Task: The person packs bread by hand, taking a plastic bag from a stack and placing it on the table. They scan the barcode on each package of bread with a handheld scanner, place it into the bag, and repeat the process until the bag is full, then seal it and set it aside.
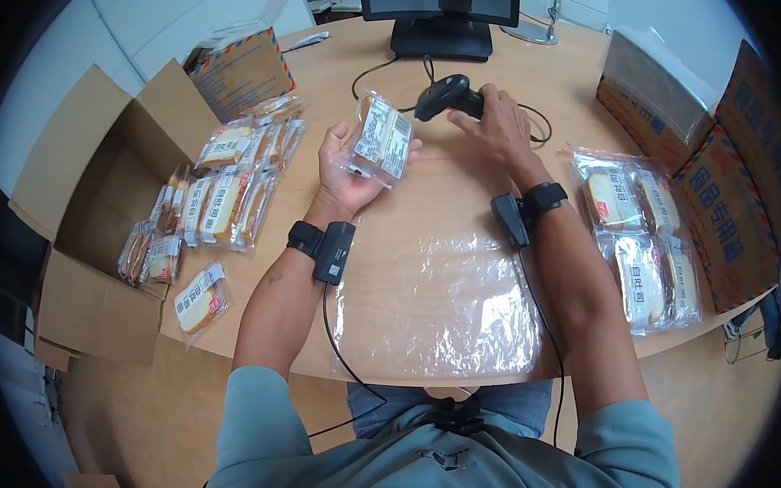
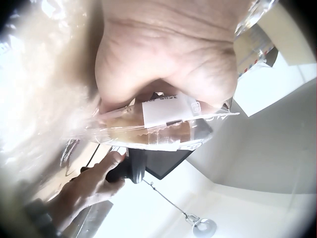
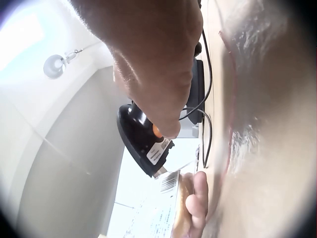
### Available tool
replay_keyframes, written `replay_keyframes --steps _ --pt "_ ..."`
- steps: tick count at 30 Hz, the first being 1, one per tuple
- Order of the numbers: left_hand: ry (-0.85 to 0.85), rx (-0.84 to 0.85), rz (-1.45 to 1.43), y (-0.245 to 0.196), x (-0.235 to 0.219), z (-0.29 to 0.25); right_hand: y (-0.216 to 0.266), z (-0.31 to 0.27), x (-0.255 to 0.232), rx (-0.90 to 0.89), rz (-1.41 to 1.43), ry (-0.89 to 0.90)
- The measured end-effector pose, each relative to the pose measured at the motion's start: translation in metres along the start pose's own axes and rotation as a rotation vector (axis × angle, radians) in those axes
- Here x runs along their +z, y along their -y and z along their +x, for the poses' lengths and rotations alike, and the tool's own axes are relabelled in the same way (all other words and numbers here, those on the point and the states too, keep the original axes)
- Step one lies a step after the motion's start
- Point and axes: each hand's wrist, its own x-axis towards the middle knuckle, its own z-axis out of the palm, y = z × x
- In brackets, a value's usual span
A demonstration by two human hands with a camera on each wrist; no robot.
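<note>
My left hand point(image 1: 347, 187) holds a clear-wrapped packet of sliced bread point(image 1: 381, 139), its printed label side up. The thumb lies at the packet's left edge, and fingertips show at its right edge. In my right hand point(image 1: 502, 131) is a black barcode scanner point(image 1: 444, 97), gripped by its handle. An orange trigger point(image 3: 157, 131) appears beside a finger in the right wrist view. There the scanner's head point(image 3: 153, 161) is close over the barcode point(image 3: 169, 182) on the bread label. In the left wrist view, the palm hides part of the packet point(image 2: 163, 131).
Several bread packets point(image 1: 225, 196) are piled by an open carton point(image 1: 103, 176) on the left; one packet point(image 1: 200, 300) lies apart. More packets point(image 1: 636, 279) sit right, beside another carton point(image 1: 728, 209). Clear plastic film point(image 1: 440, 308) covers the table front. A monitor point(image 1: 441, 39) stands behind.
</note>
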Motion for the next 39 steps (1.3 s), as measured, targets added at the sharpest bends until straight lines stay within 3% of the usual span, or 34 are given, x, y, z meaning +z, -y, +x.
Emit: replay_keyframes --steps 8,12,14,16,17,18,19,20,21,22,23,26,28,30,31,34,36,37,39 --pt "0.020 0.033 0.008 -0.009 -0.002 -0.003 -0.027 -0.001 0.005 0.151 -0.106 0.018" --pt "-0.024 0.059 0.257 -0.012 0.008 -0.004 -0.026 -0.001 0.008 0.152 -0.124 0.003" --pt "-0.055 0.102 0.360 -0.010 0.016 -0.004 -0.025 0.002 0.009 0.048 -0.209 -0.162" --pt "-0.067 0.314 0.667 -0.006 0.023 0.000 -0.017 0.011 0.003 -0.042 -0.189 -0.265" --pt "-0.066 0.315 0.667 -0.007 0.020 0.004 -0.006 0.014 -0.004 -0.131 -0.166 -0.367" --pt "-0.109 0.402 0.963 -0.007 0.017 0.008 0.005 0.015 -0.011 -0.131 -0.167 -0.367" --pt "-0.153 0.487 1.260 -0.006 0.015 0.011 0.021 0.016 -0.021 -0.081 0.261 -0.131" --pt "-0.153 0.487 1.260 -0.004 0.019 0.009 0.035 0.017 -0.027 -0.026 0.684 0.113" --pt "-0.199 0.724 1.643 0.000 0.022 0.006 0.050 0.012 -0.032 -0.025 0.684 0.112" --pt "-0.244 0.969 2.021 0.004 0.025 0.006 0.063 0.004 -0.034 -0.023 0.745 0.225" --pt "-0.241 0.968 2.023 0.007 0.025 0.007 0.069 -0.001 -0.035 -0.021 0.805 0.339" --pt "-0.173 0.968 1.790 0.011 0.040 0.005 0.069 0.002 -0.031 0.001 0.885 0.418" --pt "-0.312 0.615 1.218 0.011 0.052 -0.003 0.063 0.003 -0.033 0.024 0.945 0.472" --pt "-0.295 0.524 1.173 0.004 0.045 -0.003 0.060 0.003 -0.033 0.118 1.321 0.573" --pt "-0.275 0.430 1.130 0.002 0.046 -0.004 0.055 0.005 -0.030 0.117 1.320 0.574" --pt "-0.329 0.432 1.018 0.004 0.048 -0.003 0.050 0.007 -0.022 0.193 1.466 0.680" --pt "-0.381 0.526 1.087 0.005 0.044 0.000 0.056 0.004 -0.020 0.283 1.532 0.572" --pt "-0.432 0.619 1.157 0.005 0.040 0.002 0.060 0.001 -0.022 0.283 1.531 0.576" --pt "-0.416 0.630 1.163 0.003 0.033 0.005 0.067 -0.003 -0.030 0.279 1.337 0.591"
